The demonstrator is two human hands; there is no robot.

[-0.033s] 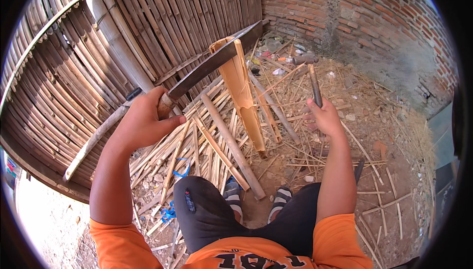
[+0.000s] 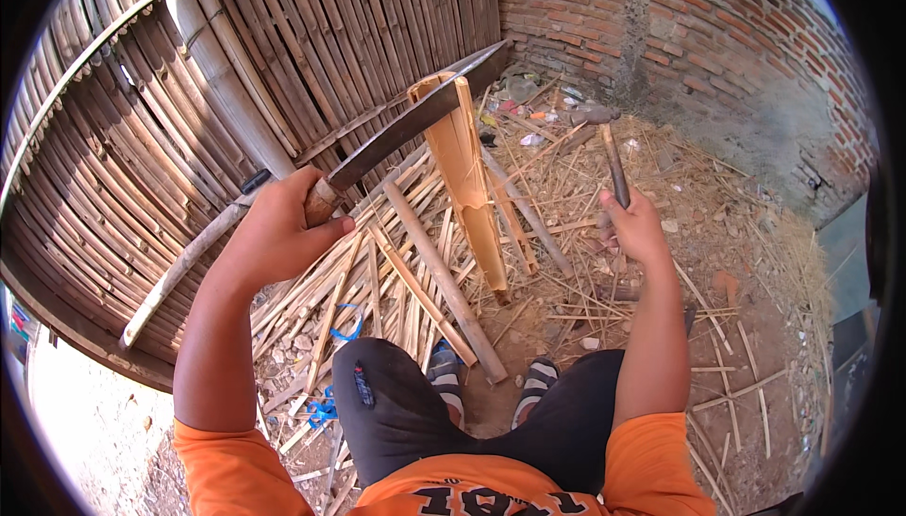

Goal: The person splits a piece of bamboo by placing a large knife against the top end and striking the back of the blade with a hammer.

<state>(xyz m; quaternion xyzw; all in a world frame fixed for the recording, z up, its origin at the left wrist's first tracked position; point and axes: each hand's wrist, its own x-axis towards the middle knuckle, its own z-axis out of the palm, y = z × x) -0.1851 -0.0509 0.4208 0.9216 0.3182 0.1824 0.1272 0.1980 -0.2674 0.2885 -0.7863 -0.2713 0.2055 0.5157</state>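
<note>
My left hand [image 2: 293, 220] is closed round the wooden handle of a machete [image 2: 392, 138]. Its long dark blade slants away to the right and lies across the top of a split bamboo piece [image 2: 464, 171]. That bamboo stands upright on the ground, slightly tilted, with its hollow inner side and a node facing me. In my right hand [image 2: 634, 228] is a hammer [image 2: 613, 152], gripped by its wooden handle. The hammer's dark head is up, to the right of the blade and apart from it.
A heap of split bamboo strips [image 2: 415, 275] lies at left, with a round pole [image 2: 444, 280] on it. Blue ribbon [image 2: 323, 407] sits near my knee. A bamboo-slat wall [image 2: 359, 34] rises at left, a brick wall [image 2: 557, 6] behind. Litter and shavings cover the ground at right.
My right hand and the hammer have moved slightly to the right. The machete and the bamboo's top have shifted a little to the right; my left hand keeps its grip.
</note>
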